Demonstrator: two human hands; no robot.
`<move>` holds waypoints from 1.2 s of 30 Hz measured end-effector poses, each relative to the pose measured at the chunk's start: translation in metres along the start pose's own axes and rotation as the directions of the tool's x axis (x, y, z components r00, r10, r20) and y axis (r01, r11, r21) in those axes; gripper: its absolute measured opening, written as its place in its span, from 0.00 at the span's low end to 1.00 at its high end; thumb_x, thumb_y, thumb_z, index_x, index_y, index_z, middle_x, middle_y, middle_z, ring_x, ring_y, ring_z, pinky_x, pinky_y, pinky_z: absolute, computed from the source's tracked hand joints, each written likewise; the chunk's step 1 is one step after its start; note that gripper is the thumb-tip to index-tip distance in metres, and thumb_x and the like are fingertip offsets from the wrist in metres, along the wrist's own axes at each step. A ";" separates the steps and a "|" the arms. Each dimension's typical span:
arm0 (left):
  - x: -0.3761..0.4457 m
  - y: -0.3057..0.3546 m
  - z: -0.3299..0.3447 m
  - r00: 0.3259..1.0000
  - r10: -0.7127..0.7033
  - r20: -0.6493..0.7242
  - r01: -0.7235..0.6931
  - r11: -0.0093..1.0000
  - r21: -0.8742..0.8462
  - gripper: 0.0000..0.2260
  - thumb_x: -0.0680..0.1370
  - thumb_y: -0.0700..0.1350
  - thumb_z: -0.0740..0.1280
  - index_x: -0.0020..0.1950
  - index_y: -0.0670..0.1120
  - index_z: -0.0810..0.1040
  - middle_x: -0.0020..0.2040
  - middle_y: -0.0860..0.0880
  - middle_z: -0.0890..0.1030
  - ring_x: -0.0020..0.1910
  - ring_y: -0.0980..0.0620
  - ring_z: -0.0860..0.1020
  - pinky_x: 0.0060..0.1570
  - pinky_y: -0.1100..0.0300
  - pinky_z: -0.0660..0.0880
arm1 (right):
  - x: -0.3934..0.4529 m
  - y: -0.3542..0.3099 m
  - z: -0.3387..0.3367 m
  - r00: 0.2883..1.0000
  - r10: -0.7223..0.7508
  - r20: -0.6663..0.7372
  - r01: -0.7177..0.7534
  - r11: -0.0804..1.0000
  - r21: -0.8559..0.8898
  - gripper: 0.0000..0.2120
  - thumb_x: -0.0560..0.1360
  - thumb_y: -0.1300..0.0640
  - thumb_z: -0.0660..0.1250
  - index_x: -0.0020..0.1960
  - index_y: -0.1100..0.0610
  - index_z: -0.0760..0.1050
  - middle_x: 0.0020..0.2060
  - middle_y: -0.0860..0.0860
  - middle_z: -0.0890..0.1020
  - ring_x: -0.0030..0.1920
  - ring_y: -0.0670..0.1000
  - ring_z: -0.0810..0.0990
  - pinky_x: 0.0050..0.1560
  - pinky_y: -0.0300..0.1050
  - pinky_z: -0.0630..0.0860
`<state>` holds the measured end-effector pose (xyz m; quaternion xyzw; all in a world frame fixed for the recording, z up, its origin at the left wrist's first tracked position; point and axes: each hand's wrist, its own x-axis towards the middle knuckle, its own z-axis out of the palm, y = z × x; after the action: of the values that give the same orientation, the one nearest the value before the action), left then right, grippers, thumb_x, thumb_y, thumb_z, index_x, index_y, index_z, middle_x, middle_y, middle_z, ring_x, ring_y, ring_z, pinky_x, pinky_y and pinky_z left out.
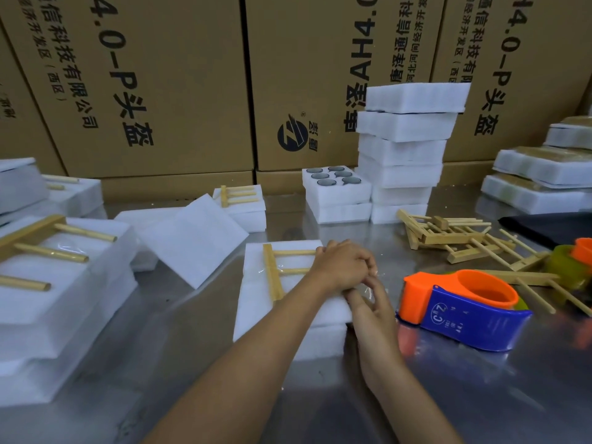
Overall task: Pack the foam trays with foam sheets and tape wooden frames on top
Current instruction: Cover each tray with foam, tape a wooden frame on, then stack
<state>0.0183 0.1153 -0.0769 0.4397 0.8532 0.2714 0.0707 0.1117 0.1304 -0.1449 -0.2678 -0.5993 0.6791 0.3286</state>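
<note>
A shiny metal tabletop [480,395] fills the foreground, its brushed surface catching dull reflections under even indoor light. Behind it, tall brown cardboard boxes [179,91] stand side by side like a wall, printed with large black Chinese characters, the letters "AH4.0-P" and a round black logo [292,136]. A dark vertical gap [248,91] separates two of the boxes.
</note>
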 end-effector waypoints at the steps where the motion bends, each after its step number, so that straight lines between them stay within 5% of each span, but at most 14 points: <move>1: 0.000 0.000 0.000 1.000 0.005 0.000 -0.005 1.000 -0.001 0.17 0.73 0.37 0.57 0.44 0.55 0.82 0.61 0.51 0.76 0.64 0.47 0.66 0.67 0.51 0.58 | 0.001 -0.002 0.000 1.000 -0.015 -0.014 0.015 1.000 -0.021 0.09 0.78 0.57 0.66 0.53 0.44 0.80 0.45 0.51 0.85 0.51 0.52 0.83 0.52 0.48 0.78; 6: 0.004 -0.005 0.007 0.998 -0.060 -0.021 0.062 0.993 0.105 0.15 0.77 0.41 0.59 0.57 0.44 0.83 0.67 0.48 0.76 0.70 0.46 0.64 0.70 0.54 0.60 | 0.001 -0.004 0.004 0.998 -0.060 -0.019 0.057 0.989 -0.138 0.12 0.81 0.60 0.59 0.53 0.55 0.82 0.47 0.51 0.85 0.52 0.51 0.81 0.51 0.44 0.75; 10: -0.001 -0.001 0.003 0.998 0.019 -0.056 -0.013 0.994 0.110 0.23 0.78 0.36 0.58 0.74 0.41 0.70 0.80 0.43 0.58 0.77 0.42 0.55 0.75 0.53 0.55 | -0.003 -0.005 0.004 0.998 -0.066 0.020 0.069 0.978 -0.198 0.14 0.82 0.60 0.56 0.48 0.57 0.80 0.43 0.50 0.83 0.47 0.49 0.79 0.40 0.32 0.72; 13: -0.018 0.005 -0.027 0.906 0.045 -0.420 -0.188 0.933 -0.306 0.26 0.76 0.30 0.56 0.75 0.41 0.68 0.77 0.45 0.65 0.76 0.50 0.62 0.75 0.61 0.57 | -0.007 -0.006 0.002 0.995 -0.075 0.071 0.087 0.978 -0.188 0.14 0.81 0.58 0.57 0.48 0.54 0.82 0.44 0.48 0.85 0.50 0.47 0.80 0.45 0.35 0.73; 16: -0.048 -0.026 -0.069 0.740 -0.180 -0.648 -0.190 0.869 -0.457 0.25 0.75 0.40 0.57 0.73 0.49 0.72 0.68 0.55 0.73 0.66 0.59 0.69 0.67 0.65 0.65 | -0.010 -0.002 0.003 0.993 -0.081 0.086 0.099 0.967 -0.234 0.14 0.81 0.55 0.57 0.48 0.45 0.81 0.53 0.43 0.82 0.57 0.44 0.77 0.56 0.37 0.71; 18: -0.071 -0.072 -0.086 0.716 -0.397 -0.574 0.143 0.888 -0.436 0.22 0.79 0.45 0.57 0.74 0.50 0.69 0.72 0.51 0.69 0.71 0.50 0.66 0.69 0.53 0.64 | -0.012 0.002 0.006 0.997 -0.072 0.022 0.075 0.933 -0.353 0.11 0.80 0.50 0.56 0.57 0.45 0.77 0.65 0.48 0.74 0.67 0.49 0.69 0.66 0.44 0.64; 21: -0.098 -0.124 -0.072 0.766 -0.598 -0.237 0.542 0.799 -0.262 0.18 0.84 0.52 0.55 0.69 0.45 0.73 0.71 0.42 0.72 0.69 0.43 0.70 0.67 0.51 0.64 | -0.012 0.003 0.009 1.000 -0.029 -0.004 0.024 0.887 -0.461 0.28 0.80 0.43 0.55 0.78 0.49 0.58 0.77 0.48 0.60 0.76 0.48 0.55 0.73 0.49 0.54; 23: -0.107 -0.128 -0.052 0.796 -0.598 -0.095 0.486 0.725 -0.488 0.20 0.82 0.61 0.57 0.60 0.49 0.79 0.66 0.48 0.77 0.65 0.47 0.74 0.68 0.53 0.66 | -0.014 0.001 0.011 0.999 -0.042 0.004 0.039 0.868 -0.495 0.32 0.79 0.38 0.55 0.80 0.48 0.55 0.78 0.47 0.56 0.78 0.47 0.51 0.76 0.52 0.48; 26: -0.110 -0.123 -0.034 0.819 -0.571 -0.060 0.380 0.618 -0.688 0.25 0.77 0.68 0.58 0.66 0.54 0.77 0.65 0.56 0.75 0.67 0.52 0.73 0.72 0.52 0.64 | -0.016 -0.004 0.009 0.999 0.017 0.039 0.004 0.874 -0.486 0.38 0.73 0.31 0.53 0.79 0.47 0.58 0.78 0.47 0.58 0.78 0.47 0.51 0.77 0.51 0.47; 28: -0.114 -0.121 -0.030 0.818 -0.574 -0.046 0.346 0.555 -0.756 0.24 0.77 0.68 0.59 0.65 0.57 0.77 0.65 0.59 0.77 0.65 0.55 0.75 0.70 0.54 0.67 | -0.016 -0.011 0.013 0.994 0.106 0.040 -0.082 0.914 -0.398 0.38 0.70 0.31 0.54 0.75 0.48 0.66 0.73 0.46 0.67 0.76 0.49 0.60 0.74 0.49 0.56; 30: -0.120 -0.117 -0.032 0.851 -0.522 -0.061 0.236 0.483 -0.843 0.19 0.77 0.67 0.61 0.62 0.59 0.78 0.59 0.62 0.81 0.59 0.59 0.79 0.63 0.56 0.72 | -0.018 -0.018 0.024 0.981 0.194 0.031 -0.183 0.959 -0.216 0.24 0.75 0.36 0.61 0.63 0.49 0.76 0.55 0.44 0.79 0.60 0.49 0.76 0.56 0.41 0.69; 32: -0.122 -0.109 -0.044 0.892 -0.423 -0.158 0.035 0.414 -0.910 0.17 0.79 0.63 0.63 0.65 0.61 0.76 0.60 0.61 0.82 0.59 0.58 0.80 0.61 0.53 0.75 | -0.017 -0.026 0.037 0.969 0.229 0.090 -0.229 0.973 -0.007 0.13 0.77 0.43 0.63 0.52 0.51 0.79 0.42 0.44 0.82 0.45 0.47 0.80 0.45 0.40 0.72; 34: -0.121 -0.101 -0.068 0.928 -0.294 -0.230 -0.102 0.391 -0.915 0.16 0.80 0.59 0.64 0.67 0.62 0.74 0.61 0.59 0.81 0.60 0.56 0.81 0.56 0.52 0.78 | -0.014 -0.030 0.048 0.972 0.126 0.201 -0.172 0.957 0.234 0.16 0.78 0.46 0.60 0.55 0.51 0.82 0.47 0.49 0.86 0.48 0.51 0.84 0.49 0.46 0.77; 36: -0.115 -0.095 -0.095 0.951 -0.208 -0.229 -0.147 0.348 -0.926 0.17 0.79 0.56 0.66 0.68 0.60 0.73 0.62 0.56 0.82 0.60 0.55 0.81 0.51 0.55 0.81 | -0.005 -0.037 0.053 0.957 -0.068 0.280 -0.057 0.907 0.416 0.18 0.81 0.48 0.54 0.54 0.44 0.83 0.52 0.48 0.86 0.51 0.46 0.84 0.46 0.41 0.80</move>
<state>-0.0142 -0.0580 -0.0604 0.2558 0.5523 0.7726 0.1806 0.0797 0.0951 -0.1006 -0.0872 -0.4813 0.8228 0.2894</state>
